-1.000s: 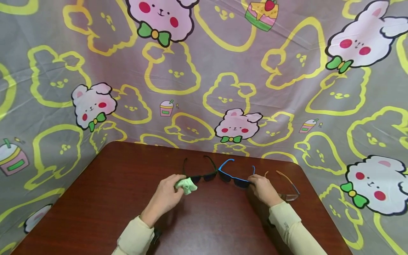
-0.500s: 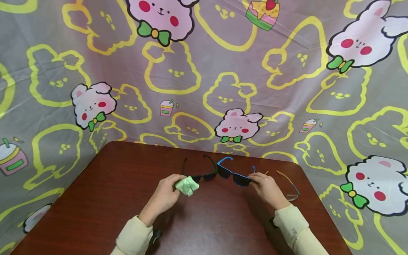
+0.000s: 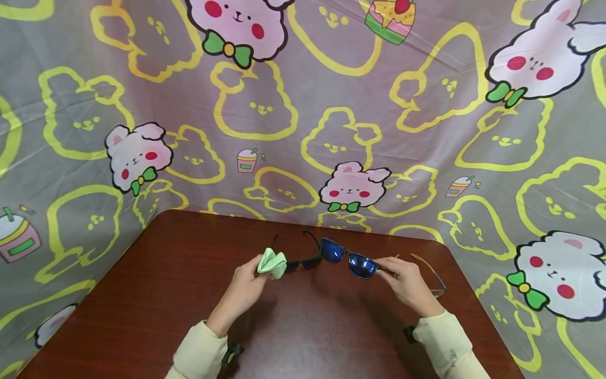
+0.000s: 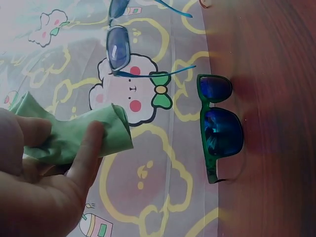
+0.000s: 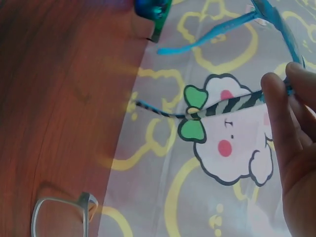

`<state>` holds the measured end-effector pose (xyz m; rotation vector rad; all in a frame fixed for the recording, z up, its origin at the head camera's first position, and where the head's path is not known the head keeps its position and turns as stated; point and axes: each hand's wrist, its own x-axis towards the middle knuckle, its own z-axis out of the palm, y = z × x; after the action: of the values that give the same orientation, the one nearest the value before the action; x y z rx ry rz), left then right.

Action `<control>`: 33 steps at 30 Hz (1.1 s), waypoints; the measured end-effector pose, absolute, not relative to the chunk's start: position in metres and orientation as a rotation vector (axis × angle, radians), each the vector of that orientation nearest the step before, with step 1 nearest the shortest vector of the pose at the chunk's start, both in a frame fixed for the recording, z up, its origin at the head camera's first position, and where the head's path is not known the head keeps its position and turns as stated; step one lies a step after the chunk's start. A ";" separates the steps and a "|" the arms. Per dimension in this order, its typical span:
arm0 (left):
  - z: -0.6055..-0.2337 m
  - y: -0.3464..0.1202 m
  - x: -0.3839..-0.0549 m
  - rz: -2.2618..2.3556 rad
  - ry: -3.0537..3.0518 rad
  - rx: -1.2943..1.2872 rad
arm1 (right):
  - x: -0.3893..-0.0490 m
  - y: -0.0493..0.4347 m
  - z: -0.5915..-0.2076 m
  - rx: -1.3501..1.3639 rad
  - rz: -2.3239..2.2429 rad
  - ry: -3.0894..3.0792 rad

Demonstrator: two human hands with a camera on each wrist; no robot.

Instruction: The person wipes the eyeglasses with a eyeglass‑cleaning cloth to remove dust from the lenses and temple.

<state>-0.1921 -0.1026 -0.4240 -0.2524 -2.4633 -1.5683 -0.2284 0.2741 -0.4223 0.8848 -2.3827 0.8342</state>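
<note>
My left hand (image 3: 246, 287) grips a folded light green cloth (image 3: 272, 264); in the left wrist view the cloth (image 4: 84, 136) lies between thumb and fingers. My right hand (image 3: 407, 281) pinches blue-framed sunglasses (image 3: 347, 258) by the hinge corner, raised above the table with the mirrored blue lenses facing me. In the right wrist view a striped temple arm (image 5: 227, 106) runs out from the fingertips (image 5: 270, 81). Between the hands, dark green-framed sunglasses (image 3: 310, 262) stand on the table with arms unfolded; the left wrist view shows their blue lenses (image 4: 223, 133).
Clear-lens glasses with orange-brown arms (image 3: 428, 268) lie at the table's right, partly behind my right hand. The dark red wooden table (image 3: 142, 295) ends at a patterned cloth backdrop (image 3: 284, 173) behind and on both sides.
The blue sunglasses have been lifted off the table and tilted, lenses now turned toward me. The right hand rose slightly to the right; the left hand shifted the cloth a little.
</note>
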 end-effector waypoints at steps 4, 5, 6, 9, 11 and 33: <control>-0.422 -0.102 -0.192 -1.589 -2.442 -0.213 | -0.221 0.274 -0.418 0.840 0.915 -2.421; -0.422 -0.103 -0.192 -1.581 -2.444 -0.204 | -0.218 0.274 -0.417 0.827 0.932 -2.431; -0.422 -0.103 -0.192 -1.565 -2.450 -0.195 | -0.217 0.274 -0.416 0.818 0.957 -2.441; -0.421 -0.103 -0.192 -1.515 -2.471 -0.185 | -0.211 0.273 -0.414 0.803 1.028 -2.462; -0.421 -0.103 -0.193 -1.483 -2.482 -0.177 | -0.208 0.271 -0.414 0.802 1.070 -2.470; -0.420 -0.090 -0.186 -1.469 -2.503 -0.149 | -0.177 0.240 -0.389 0.989 1.420 -2.434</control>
<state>-0.1857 -0.0904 -0.4204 -0.1488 -2.5033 -1.4687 -0.1767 0.2401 -0.3888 0.9892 -2.4338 1.4205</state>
